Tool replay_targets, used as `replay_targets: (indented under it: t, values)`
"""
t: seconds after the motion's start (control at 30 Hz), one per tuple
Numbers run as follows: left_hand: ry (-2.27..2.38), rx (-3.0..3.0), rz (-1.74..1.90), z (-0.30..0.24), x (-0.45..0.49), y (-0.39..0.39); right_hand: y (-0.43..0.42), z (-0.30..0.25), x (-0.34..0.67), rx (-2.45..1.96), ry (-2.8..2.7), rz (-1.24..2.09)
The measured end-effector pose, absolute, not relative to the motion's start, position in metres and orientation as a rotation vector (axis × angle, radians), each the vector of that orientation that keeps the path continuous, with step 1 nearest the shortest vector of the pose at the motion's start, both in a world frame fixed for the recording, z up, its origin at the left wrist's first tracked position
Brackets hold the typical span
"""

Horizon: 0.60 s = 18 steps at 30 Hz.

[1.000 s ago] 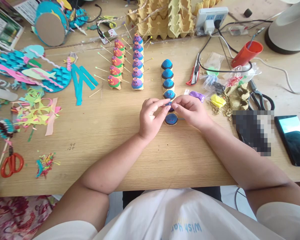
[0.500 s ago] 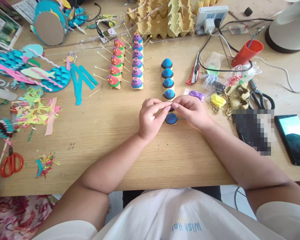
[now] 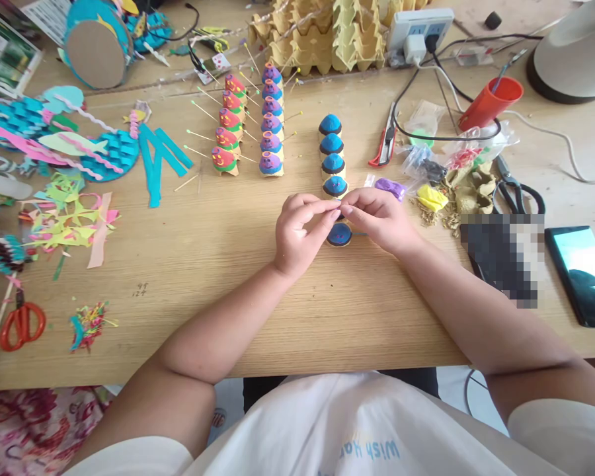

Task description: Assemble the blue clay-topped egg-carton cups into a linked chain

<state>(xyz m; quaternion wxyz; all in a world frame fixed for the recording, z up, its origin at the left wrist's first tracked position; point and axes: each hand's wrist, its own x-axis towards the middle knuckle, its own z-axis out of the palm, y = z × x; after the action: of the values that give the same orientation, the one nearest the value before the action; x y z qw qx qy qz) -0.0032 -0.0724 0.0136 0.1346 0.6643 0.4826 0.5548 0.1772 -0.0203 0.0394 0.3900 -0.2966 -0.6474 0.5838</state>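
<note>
My left hand [image 3: 305, 228] and my right hand [image 3: 374, 215] meet fingertip to fingertip, both pinched. Whatever lies between the fingertips is too small to make out. Just below them runs a row of blue clay-covered egg-carton cups [image 3: 333, 163] with dark rims, partly hidden by my fingers. The nearest blue cup [image 3: 339, 234] carries small pinkish dots, and a thin blue strip sticks out to its right. A lump of purple clay [image 3: 390, 190] lies beyond my right hand, with yellow clay [image 3: 432, 198] farther right.
Red-green cups [image 3: 227, 137] and purple-blue cups [image 3: 271, 142] with pins stand at the back left. A red utility knife [image 3: 387, 139], black scissors [image 3: 518, 188], a red cup [image 3: 490, 104] and a phone [image 3: 582, 274] lie right. Orange-handled scissors [image 3: 22, 324] and paper scraps [image 3: 74, 218] lie left.
My hands stay almost still, fingertips together above the blue row. At the far left edge, part of another person's hand has come into view.
</note>
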Motion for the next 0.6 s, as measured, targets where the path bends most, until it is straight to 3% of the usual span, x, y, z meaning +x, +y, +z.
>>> replay_targets:
  t: [0.4, 0.6]
  values:
    - [1.378, 1.929, 1.692, 0.0112, -0.0030, -0.0717, -0.0212, 0.0371, 0.1748, -0.749, -1.549, 1.537]
    - [1.334, 1.767, 1.726, 0.0103, -0.0019, -0.0699, -0.0170, 0.0398, 0.1759, -0.836, -1.214, 1.618]
